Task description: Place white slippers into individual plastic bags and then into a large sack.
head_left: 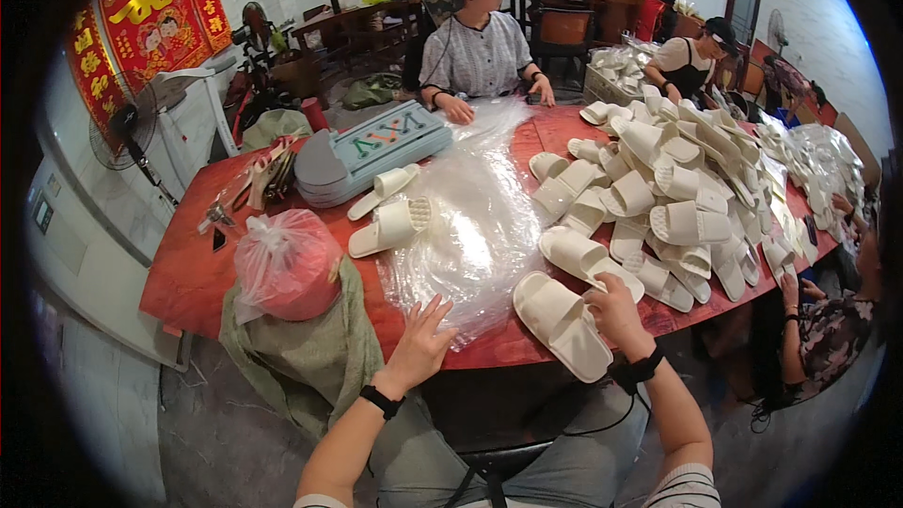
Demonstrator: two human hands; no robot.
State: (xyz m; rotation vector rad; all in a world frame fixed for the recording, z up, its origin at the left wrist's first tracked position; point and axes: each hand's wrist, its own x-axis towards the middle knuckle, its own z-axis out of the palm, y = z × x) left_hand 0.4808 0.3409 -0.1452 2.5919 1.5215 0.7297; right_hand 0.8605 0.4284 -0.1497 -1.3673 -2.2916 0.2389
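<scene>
Right hand (616,309) on a cream slipper (580,354), left hand (420,343) at the clear film (461,235)

I have the slipper at the near edge of the red table (183,268), right of centre, its heel end reaching out past the edge. My right hand is partly closed, fingers curled on the side by the strap; that seems a sensible hold, since it leaves the top and the heel free. I cannot tell from here whether the sole rests on the wood or is slightly lifted.

My left hand is open, palm down and fingers spread, at the near left corner of the film. I take the spread as a way of steadying or feeling for a layer, but I cannot tell whether any sheet is pinched. The film lies between a set-apart pair of slippers (390,226) and the big slipper pile (682,179), probably so that both hands reach their materials without crossing. The bagged pink bundle (292,268) sits on the left, perhaps to spare the middle.

The gripped slipper is plain cream, backless, with a broad curved strap and a flat, rounded heel; it looks matt and clean, with no wrapping around it
</scene>
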